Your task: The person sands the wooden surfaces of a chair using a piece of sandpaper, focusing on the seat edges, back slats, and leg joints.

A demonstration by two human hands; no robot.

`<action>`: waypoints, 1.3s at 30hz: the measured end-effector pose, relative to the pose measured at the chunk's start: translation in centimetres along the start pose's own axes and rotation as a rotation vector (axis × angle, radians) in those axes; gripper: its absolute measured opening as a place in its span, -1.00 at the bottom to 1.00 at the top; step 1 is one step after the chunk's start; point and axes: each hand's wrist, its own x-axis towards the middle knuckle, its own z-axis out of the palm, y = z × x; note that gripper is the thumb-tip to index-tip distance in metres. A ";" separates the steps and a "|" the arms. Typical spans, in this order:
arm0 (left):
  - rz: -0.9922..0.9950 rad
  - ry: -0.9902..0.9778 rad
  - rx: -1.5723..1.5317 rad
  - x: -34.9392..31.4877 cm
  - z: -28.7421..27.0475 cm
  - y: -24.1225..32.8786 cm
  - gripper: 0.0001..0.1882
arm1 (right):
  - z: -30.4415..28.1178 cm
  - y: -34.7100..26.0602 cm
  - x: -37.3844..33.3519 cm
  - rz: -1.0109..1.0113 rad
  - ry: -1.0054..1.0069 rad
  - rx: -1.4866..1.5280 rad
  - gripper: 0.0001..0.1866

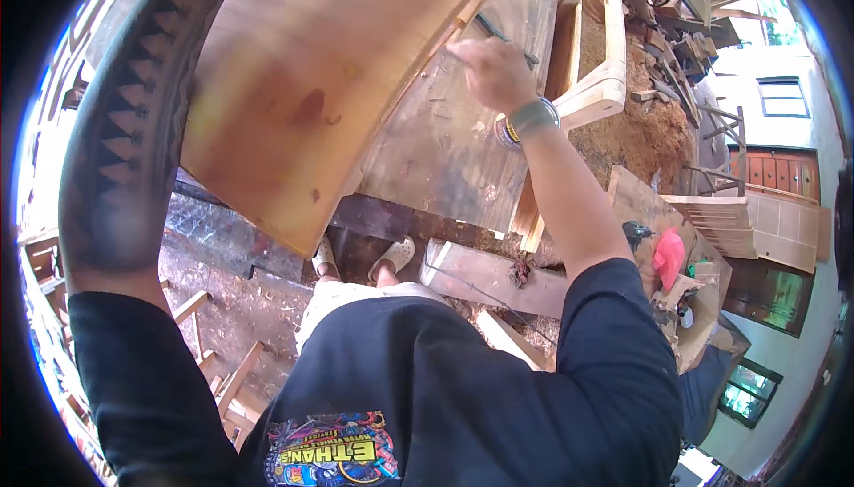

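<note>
A broad, curved wooden panel (276, 87) with an orange-brown, blotchy surface leans over the bench in front of me. My left forearm, patterned with dark triangles, reaches up along the panel's left side. The left hand itself lies beyond the picture's upper edge. Beside the panel's right edge is my right hand (500, 73), its fingers closed and partly blurred. A thin dark rod (505, 37) shows just past the knuckles; whether it is in the hand, I cannot tell. Below my right wrist a small round can (507, 132) stands on the wooden bench top (436, 162).
A pale wooden frame (592, 96) stands right of the bench, with sawdust (645, 122) and scrap wood behind it. Farther right, a board (640, 207) holds a dark power tool (635, 232) and a pink plastic bag (668, 257). A plank (489, 278) lies near my feet.
</note>
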 end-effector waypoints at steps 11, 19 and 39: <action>-0.103 0.194 0.089 0.8 0.9 -0.5 -0.62 | 0.3 -12.0 2.6 0.039 -0.422 -0.027 -0.73; -0.041 0.116 0.292 0.4 0.5 -0.8 -0.62 | -1.6 -19.5 -1.4 0.066 -0.383 0.256 -0.79; 0.163 0.061 0.405 1.4 -1.4 -1.5 -0.60 | 0.0 -18.7 -0.9 0.058 -0.363 -0.022 -0.70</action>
